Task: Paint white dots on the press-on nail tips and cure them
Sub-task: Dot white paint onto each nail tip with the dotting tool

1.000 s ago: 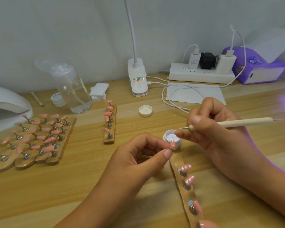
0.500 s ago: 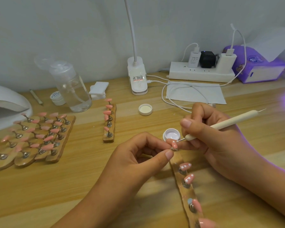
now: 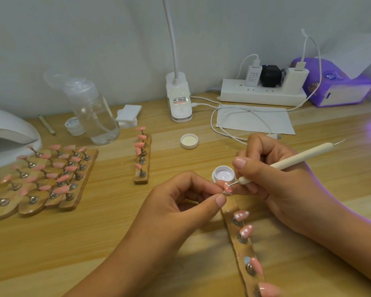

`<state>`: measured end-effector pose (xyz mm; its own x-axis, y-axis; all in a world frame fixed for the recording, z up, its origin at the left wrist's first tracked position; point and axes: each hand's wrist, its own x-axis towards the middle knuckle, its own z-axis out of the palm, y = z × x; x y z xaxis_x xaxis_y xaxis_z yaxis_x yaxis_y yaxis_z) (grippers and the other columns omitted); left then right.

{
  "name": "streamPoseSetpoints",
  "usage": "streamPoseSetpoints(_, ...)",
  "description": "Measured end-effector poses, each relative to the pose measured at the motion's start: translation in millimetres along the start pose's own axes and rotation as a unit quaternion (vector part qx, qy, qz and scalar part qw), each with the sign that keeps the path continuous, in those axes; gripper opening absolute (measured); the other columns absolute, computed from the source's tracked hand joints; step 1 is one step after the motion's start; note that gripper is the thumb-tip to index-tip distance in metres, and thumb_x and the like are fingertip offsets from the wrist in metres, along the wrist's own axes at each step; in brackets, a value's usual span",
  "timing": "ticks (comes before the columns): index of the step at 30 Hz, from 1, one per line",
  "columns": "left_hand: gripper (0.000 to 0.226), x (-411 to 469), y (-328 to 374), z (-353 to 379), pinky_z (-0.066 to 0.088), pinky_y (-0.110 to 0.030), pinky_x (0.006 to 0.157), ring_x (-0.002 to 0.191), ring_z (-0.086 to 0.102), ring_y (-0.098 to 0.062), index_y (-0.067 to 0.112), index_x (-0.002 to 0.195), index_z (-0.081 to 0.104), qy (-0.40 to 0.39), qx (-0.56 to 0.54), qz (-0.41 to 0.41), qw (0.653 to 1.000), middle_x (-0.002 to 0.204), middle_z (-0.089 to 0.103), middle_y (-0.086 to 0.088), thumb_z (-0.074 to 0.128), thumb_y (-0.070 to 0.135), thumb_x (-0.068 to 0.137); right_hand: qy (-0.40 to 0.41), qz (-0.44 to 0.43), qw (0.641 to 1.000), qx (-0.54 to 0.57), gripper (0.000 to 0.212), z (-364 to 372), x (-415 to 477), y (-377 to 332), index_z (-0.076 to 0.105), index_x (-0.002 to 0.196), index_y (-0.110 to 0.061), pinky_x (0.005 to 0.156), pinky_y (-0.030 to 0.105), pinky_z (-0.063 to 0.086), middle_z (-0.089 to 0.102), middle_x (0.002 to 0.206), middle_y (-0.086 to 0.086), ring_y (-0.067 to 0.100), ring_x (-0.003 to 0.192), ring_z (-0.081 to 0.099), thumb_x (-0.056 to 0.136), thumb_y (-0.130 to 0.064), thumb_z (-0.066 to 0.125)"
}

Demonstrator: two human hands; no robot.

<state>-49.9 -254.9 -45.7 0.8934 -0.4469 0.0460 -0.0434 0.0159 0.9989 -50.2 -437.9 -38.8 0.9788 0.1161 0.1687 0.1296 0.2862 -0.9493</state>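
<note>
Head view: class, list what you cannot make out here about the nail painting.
Nail tip being dotted, head view: left hand pinching it and right hand's dotting tool cover much; dot count unclear.
Wooden strip, head view: bottom frame edge cuts off its near end.
Curing lamp, head view: left edge cuts it off; inside unseen.
Small jar label, head view: too small to read.

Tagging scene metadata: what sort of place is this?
Probably a home or small-studio nail-art desk. Several wooden holders of pink press-on nail tips cover its left side, a white curing lamp sits at the left edge, and the right hand holds a dotting tool beside an open pot of white gel.
</note>
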Motion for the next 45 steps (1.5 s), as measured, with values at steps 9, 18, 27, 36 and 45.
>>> streamPoseSetpoints(9, 0.018, 0.5, -0.5, -0.3, 0.045, -0.016, 0.059, 0.067, 0.058, -0.003, 0.027, 0.076, 0.073, 0.002, 0.005, -0.003, 1.000, 0.076, 0.069, 0.000, 0.074, 0.040, 0.064, 0.003, 0.005, 1.000, -0.005, 0.028, 0.5, -0.2, -1.9, 0.051, 0.058, -0.019, 0.057, 0.023, 0.054, 0.051, 0.059, -0.002, 0.005, 0.050, 0.044, 0.072, -0.014, 0.075)
streamPoseSetpoints(18, 0.017, 0.1, -0.1, -0.3, 0.045, -0.015, 0.059, 0.065, 0.057, -0.003, 0.026, 0.076, 0.072, -0.001, 0.007, -0.003, 1.000, 0.071, 0.066, 0.007, 0.074, 0.039, 0.065, 0.003, 0.008, 1.000, -0.008, 0.029, 1.4, -0.1, -2.4, 0.051, 0.057, -0.022, 0.057, 0.022, 0.054, 0.050, 0.057, -0.004, 0.005, 0.050, 0.043, 0.074, -0.013, 0.072)
streamPoseSetpoints(27, 0.005, 0.1, 1.0, -0.3, 0.045, -0.015, 0.060, 0.066, 0.057, -0.003, 0.026, 0.076, 0.072, -0.001, 0.012, -0.004, 1.000, 0.071, 0.067, 0.007, 0.076, 0.026, 0.072, -0.005, 0.004, 1.000, -0.015, 0.029, 1.5, -1.0, -2.5, 0.052, 0.057, -0.022, 0.056, 0.020, 0.053, 0.051, 0.058, -0.004, 0.005, 0.051, 0.045, 0.073, -0.013, 0.073)
streamPoseSetpoints(36, 0.004, -0.4, 2.1, -0.5, 0.046, -0.013, 0.060, 0.068, 0.059, -0.001, 0.027, 0.075, 0.073, 0.000, 0.015, 0.000, 1.000, 0.073, 0.069, 0.007, 0.073, 0.025, 0.072, -0.015, -0.004, 1.000, 0.002, 0.022, -0.7, -0.7, -1.1, 0.052, 0.058, -0.022, 0.056, 0.018, 0.052, 0.051, 0.058, -0.003, 0.004, 0.050, 0.046, 0.071, -0.019, 0.070)
streamPoseSetpoints(45, 0.016, 0.2, -0.7, -1.4, 0.045, -0.013, 0.060, 0.067, 0.058, -0.001, 0.028, 0.078, 0.073, -0.001, 0.013, 0.003, 1.000, 0.073, 0.067, 0.007, 0.075, 0.039, 0.066, 0.018, -0.026, 0.999, 0.011, 0.032, -3.7, 2.0, -3.7, 0.054, 0.067, -0.022, 0.072, 0.031, 0.057, 0.041, 0.055, -0.007, 0.001, 0.048, 0.047, 0.072, -0.043, 0.077)
